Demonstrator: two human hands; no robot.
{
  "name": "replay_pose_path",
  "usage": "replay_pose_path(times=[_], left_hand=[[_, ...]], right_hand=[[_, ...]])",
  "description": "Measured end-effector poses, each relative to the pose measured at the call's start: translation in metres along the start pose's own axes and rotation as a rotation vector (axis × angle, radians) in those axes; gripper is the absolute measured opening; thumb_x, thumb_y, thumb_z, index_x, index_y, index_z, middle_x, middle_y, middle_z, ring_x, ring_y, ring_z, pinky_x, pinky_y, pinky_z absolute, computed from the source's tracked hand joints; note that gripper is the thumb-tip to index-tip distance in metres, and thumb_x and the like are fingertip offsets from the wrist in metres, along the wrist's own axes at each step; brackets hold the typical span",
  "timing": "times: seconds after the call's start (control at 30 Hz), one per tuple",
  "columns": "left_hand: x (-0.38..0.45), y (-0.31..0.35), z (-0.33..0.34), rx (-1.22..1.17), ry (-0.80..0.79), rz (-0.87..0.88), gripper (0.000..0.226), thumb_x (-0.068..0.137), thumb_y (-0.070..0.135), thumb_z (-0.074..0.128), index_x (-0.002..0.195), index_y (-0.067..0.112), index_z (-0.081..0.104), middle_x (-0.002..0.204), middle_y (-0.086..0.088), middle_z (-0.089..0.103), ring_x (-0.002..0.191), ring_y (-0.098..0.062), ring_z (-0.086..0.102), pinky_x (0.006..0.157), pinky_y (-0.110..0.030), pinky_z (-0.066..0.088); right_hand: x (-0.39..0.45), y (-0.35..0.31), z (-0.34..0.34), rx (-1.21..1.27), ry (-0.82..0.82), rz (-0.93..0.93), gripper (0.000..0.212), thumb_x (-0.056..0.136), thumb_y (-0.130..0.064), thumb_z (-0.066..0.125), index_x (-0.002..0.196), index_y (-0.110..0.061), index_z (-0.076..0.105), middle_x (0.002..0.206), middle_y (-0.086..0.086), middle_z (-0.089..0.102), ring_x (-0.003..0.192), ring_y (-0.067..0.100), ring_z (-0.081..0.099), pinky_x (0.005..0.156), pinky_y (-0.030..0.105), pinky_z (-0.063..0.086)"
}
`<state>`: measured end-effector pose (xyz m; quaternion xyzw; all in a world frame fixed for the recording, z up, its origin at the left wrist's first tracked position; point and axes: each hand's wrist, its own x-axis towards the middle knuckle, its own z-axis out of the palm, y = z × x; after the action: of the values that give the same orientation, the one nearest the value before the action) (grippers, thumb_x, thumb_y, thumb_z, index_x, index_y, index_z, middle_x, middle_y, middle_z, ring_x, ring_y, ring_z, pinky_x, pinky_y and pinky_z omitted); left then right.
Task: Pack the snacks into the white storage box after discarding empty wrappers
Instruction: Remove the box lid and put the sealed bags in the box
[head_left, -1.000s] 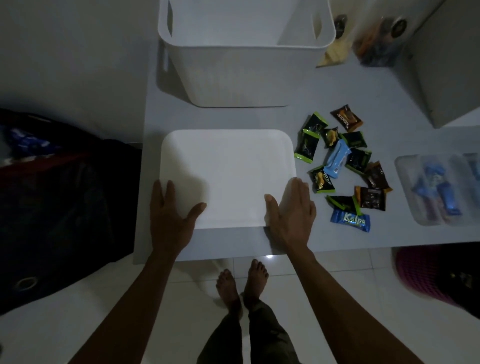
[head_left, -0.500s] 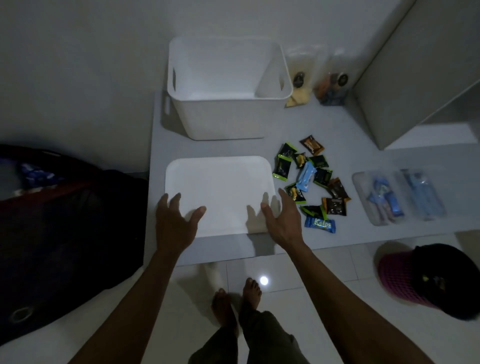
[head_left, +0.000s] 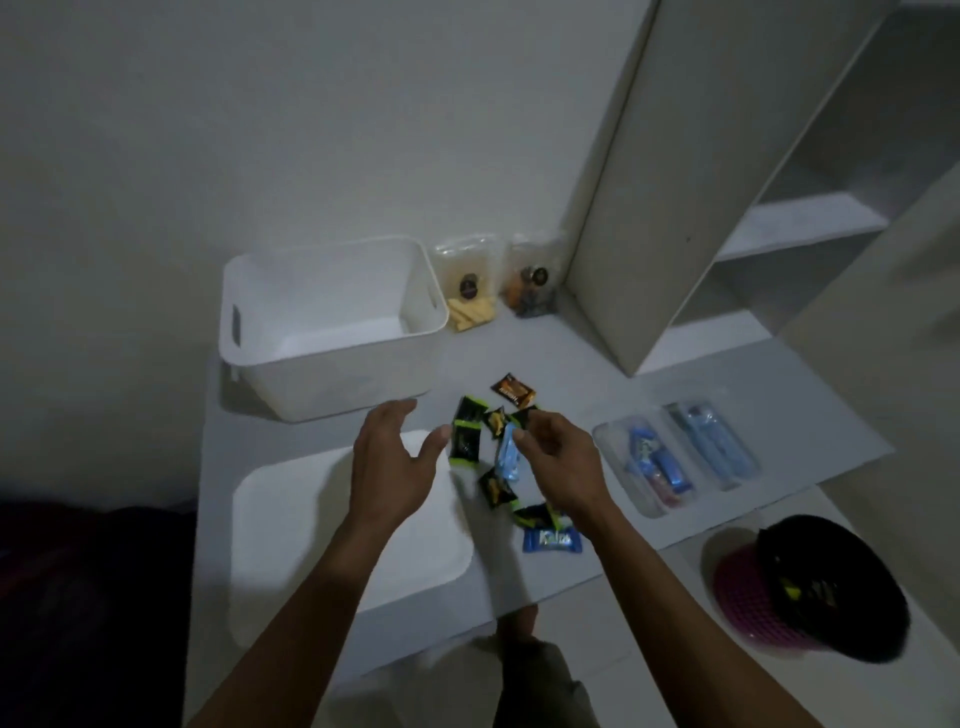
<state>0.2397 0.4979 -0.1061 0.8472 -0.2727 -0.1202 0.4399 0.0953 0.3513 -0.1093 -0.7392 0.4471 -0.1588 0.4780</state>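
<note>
I found the small foil-wrapped snacks scattered directly under the right hand, whose curled fingertips hovered at the pale blue packet; grip unconfirmed. Both hands had left the flat white lid. The left hand hung spread, empty. Beyond it, the white plastic storage box stood unfilled. Sorting was about to begin.
</note>
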Motion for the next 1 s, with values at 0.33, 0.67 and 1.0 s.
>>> replay_pose_path(times=[0.33, 0.67, 1.0], left_hand=[[0.131, 0.074, 0.098, -0.001, -0.026, 0.031, 0.058, 0.086, 0.04, 0.07, 0.134, 0.013, 0.055, 0.138, -0.007, 0.054, 0.127, -0.021, 0.049, 0.105, -0.029, 0.036], [0.301, 0.092, 0.147, 0.127, 0.242, -0.157, 0.07, 0.083, 0.021, 0.076, 0.138, -0.009, 0.043, 0.134, -0.029, 0.051, 0.125, -0.042, 0.049, 0.104, -0.043, 0.039], [0.367, 0.067, 0.18, -0.019, 0.234, -0.406, 0.084, 0.087, 0.013, 0.067, 0.152, 0.0, 0.014, 0.153, -0.021, 0.03, 0.142, -0.032, 0.031, 0.117, -0.038, 0.026]], right_hand=[[0.175, 0.009, -0.077, -0.035, -0.04, 0.055, 0.042, 0.087, -0.043, 0.069, 0.123, -0.021, 0.065, 0.113, 0.001, 0.07, 0.1, 0.013, 0.064, 0.091, 0.032, 0.051], [0.38, -0.026, -0.089, -0.078, -0.007, -0.018, 0.045, 0.085, -0.026, 0.072, 0.125, -0.011, 0.06, 0.114, 0.005, 0.068, 0.104, 0.02, 0.064, 0.085, 0.022, 0.046], [0.478, -0.012, -0.06, 0.039, 0.056, 0.038, 0.076, 0.078, -0.003, 0.074, 0.143, -0.018, 0.038, 0.12, 0.006, 0.058, 0.101, 0.02, 0.058, 0.074, 0.012, 0.046]])
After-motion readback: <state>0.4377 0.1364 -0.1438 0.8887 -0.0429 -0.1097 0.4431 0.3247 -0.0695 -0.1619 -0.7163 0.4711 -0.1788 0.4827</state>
